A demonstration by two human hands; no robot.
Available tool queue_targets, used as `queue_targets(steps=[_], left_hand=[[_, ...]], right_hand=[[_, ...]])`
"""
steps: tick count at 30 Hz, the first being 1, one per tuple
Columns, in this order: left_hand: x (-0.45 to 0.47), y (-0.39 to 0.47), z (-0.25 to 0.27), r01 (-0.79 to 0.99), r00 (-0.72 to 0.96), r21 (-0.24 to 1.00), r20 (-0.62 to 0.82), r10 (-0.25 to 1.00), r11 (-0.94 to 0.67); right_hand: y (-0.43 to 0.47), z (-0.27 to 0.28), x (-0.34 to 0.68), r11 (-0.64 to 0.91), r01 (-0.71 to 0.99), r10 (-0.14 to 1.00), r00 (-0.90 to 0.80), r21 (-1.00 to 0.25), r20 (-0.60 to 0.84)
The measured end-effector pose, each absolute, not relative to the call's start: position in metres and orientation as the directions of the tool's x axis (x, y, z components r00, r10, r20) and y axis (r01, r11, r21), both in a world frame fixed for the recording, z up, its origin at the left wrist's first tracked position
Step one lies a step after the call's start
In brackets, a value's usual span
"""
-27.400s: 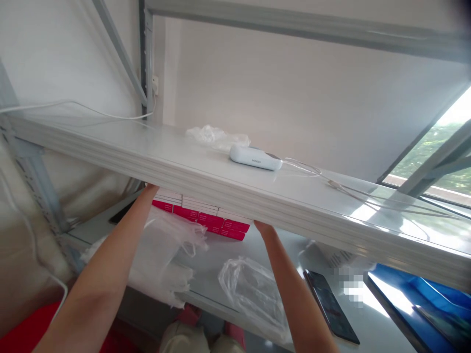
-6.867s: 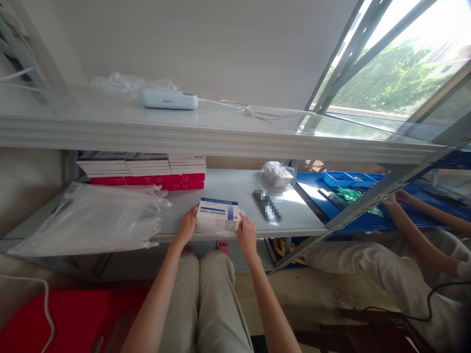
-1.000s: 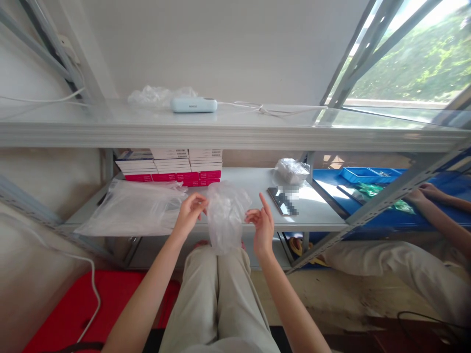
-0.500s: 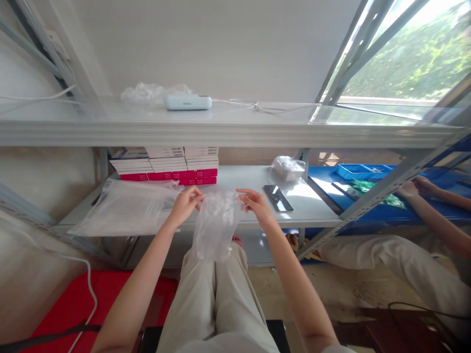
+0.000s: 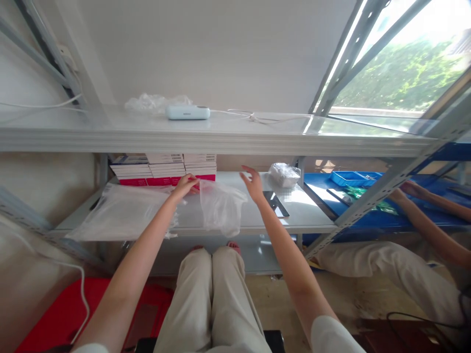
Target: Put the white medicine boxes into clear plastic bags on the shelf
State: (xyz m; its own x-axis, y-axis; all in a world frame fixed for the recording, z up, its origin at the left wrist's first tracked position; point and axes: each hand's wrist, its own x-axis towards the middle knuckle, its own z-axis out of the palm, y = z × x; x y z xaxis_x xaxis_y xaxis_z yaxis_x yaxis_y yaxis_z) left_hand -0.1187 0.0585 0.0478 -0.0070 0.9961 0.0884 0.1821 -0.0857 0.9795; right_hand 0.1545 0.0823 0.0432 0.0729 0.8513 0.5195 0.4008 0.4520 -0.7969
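Note:
My left hand point(image 5: 187, 186) pinches the upper left corner of a clear plastic bag point(image 5: 222, 208), which hangs over the front edge of the shelf point(image 5: 257, 218). Off to the bag's upper right, my right hand point(image 5: 252, 184) is raised with its fingers apart and nothing in them. To the left, a pile of clear plastic bags point(image 5: 121, 211) lies flat, partly under my left forearm. Behind it are stacked white and pink boxes point(image 5: 165, 169), partly covered by the left hand. A black phone point(image 5: 275, 204) lies just right of my right wrist.
A plastic-wrapped bundle point(image 5: 284, 175) sits behind the phone. Above, the upper shelf point(image 5: 235, 142) carries a pale blue device point(image 5: 188, 113) with a cable. At right, another person's hands point(image 5: 403, 192) are near green packets point(image 5: 371, 198) and a blue tray point(image 5: 353, 177).
My right hand has let go of the plastic bag and moved up and away. The bag, still in my left hand, has moved forward from above my lap to the shelf edge.

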Motion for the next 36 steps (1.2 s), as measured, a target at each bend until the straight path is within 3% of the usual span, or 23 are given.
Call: queue_targets(steps=[1,3,6,11,17,22,27,32,36], left_hand=[[-0.113,0.058,0.050,0.182,0.041,0.978,0.092,0.995,-0.098],[-0.103,0.055,0.053,0.173,0.095,0.975,0.127,0.987,-0.142],[-0.092,0.049,0.053,0.151,0.067,0.964,0.211,0.975,-0.219],[-0.091,0.027,0.023,0.276,-0.133,0.915,0.338,0.932,-0.293],[-0.094,-0.013,-0.022,0.466,0.030,0.855,0.241,0.970,-0.227],[-0.091,-0.028,-0.030,0.427,-0.026,0.886,0.214,0.976,-0.183],[-0.083,-0.035,-0.021,0.343,-0.134,0.930,0.186,0.973,-0.131],[-0.076,-0.030,-0.025,0.484,-0.141,0.869,0.193,0.971,-0.103],[-0.074,-0.017,-0.040,0.288,-0.138,0.955,0.118,0.983,-0.075]], right_hand=[[0.083,0.049,0.139,0.534,0.443,0.830,-0.111,-0.720,0.547],[0.088,0.058,0.111,0.602,0.466,0.796,-0.410,-0.648,0.445],[0.104,0.061,0.086,0.578,0.492,0.790,-0.539,-0.651,0.294],[0.127,0.050,0.083,0.526,0.296,0.795,-0.505,-0.798,0.337],[0.130,0.044,0.092,0.488,0.156,0.825,-0.402,-0.859,0.396],[0.134,0.042,0.095,0.515,0.069,0.775,-0.463,-0.855,0.429],[0.141,0.044,0.094,0.553,0.102,0.786,-0.394,-0.827,0.477],[0.140,0.047,0.091,0.559,0.177,0.788,-0.418,-0.810,0.452],[0.120,0.052,0.091,0.617,0.408,0.787,-0.320,-0.673,0.527]])
